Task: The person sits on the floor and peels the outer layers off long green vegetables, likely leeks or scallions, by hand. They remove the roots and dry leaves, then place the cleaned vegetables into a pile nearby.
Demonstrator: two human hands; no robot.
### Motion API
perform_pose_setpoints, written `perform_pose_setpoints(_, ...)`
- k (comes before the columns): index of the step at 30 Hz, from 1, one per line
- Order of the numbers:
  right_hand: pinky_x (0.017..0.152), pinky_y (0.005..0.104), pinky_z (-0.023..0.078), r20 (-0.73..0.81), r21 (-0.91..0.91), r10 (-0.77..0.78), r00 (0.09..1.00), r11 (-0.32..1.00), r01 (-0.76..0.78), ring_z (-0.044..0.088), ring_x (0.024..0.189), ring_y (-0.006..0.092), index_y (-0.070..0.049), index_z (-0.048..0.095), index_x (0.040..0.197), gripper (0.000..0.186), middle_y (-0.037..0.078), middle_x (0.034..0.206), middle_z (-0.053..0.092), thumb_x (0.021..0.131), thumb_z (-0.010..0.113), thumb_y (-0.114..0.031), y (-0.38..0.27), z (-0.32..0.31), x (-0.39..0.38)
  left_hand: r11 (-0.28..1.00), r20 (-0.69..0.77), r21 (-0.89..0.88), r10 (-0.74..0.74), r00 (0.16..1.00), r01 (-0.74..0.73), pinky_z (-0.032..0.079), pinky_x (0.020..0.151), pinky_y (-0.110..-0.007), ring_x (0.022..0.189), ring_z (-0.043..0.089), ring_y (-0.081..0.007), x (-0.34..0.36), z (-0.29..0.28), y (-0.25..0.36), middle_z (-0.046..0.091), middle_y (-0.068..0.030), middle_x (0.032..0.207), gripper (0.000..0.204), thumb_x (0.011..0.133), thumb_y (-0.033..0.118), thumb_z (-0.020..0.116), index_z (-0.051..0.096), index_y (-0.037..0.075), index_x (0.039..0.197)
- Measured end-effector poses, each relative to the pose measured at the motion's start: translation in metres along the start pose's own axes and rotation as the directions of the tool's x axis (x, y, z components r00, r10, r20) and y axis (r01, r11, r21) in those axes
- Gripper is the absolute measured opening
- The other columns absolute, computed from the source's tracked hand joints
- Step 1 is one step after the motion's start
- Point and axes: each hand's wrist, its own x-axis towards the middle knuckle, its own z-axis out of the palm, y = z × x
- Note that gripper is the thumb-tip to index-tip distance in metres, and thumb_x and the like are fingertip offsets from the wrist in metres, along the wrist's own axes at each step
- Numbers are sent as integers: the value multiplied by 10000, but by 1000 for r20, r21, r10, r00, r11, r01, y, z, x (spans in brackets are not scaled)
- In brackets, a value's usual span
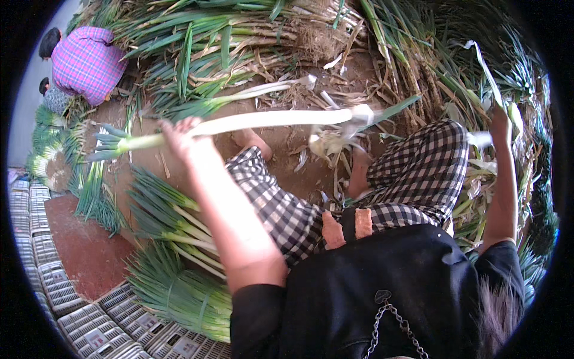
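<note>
My left hand (182,133) is closed round a long green onion (269,121), near where its white stalk turns green. The stalk lies almost level across the view, its root end to the right and slightly blurred. Far out to the right, my right hand (501,127) is closed on a long pale strip of peeled onion leaf (487,72) that stretches upward from it. A whitish blurred shape (478,139) shows beside that hand; what it is I cannot tell. Beyond the held stalk, another green onion (257,91) lies on the ground.
Loose green onions (239,36) are heaped ahead. Peeled skins (335,140) litter the ground between my feet. A tied bundle (179,293) lies at left, near stacked plastic crates (95,329). Peelings (478,203) pile at right. A person in a plaid shirt (89,63) crouches far left.
</note>
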Motion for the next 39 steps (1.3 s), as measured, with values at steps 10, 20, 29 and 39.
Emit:
perform_pose_setpoints(10,982,394,223,326,580,-154,933,812,-69,313,1162,273,-31,279,1240,525,170,1263,310,821,436,-305,-269,-13,3,932,194,-149,-302,933,332,310,353,-198,376,314,-92,-2,-2,-16,276,32,436,419,831,336,442,298,126,498)
perform_pose_setpoints(20,484,200,396,745,323,-642,181,109,-940,493,567,108,42,404,1085,639,70,737,520,796,364,-526,-360,47,-62,889,156,-109,-426,891,444,320,332,-222,346,321,-90,38,-28,10,321,32,442,361,798,279,506,322,123,529)
perform_pose_setpoints(29,405,201,277,914,345,-390,113,599,-722,352,469,50,43,471,937,309,-16,565,412,856,411,-249,-322,-16,-62,969,-141,146,-178,974,198,273,314,-233,354,269,-110,63,-61,-4,258,10,483,287,821,296,472,319,98,682)
perform_pose_setpoints(39,789,331,397,64,-669,608,791,614,-418,495,965,240,-5,431,1130,390,190,1050,500,777,491,-159,54,-101,-59,1000,15,6,-3,1000,3,266,342,-217,358,272,-104,18,-4,16,251,21,438,355,818,276,461,291,127,545)
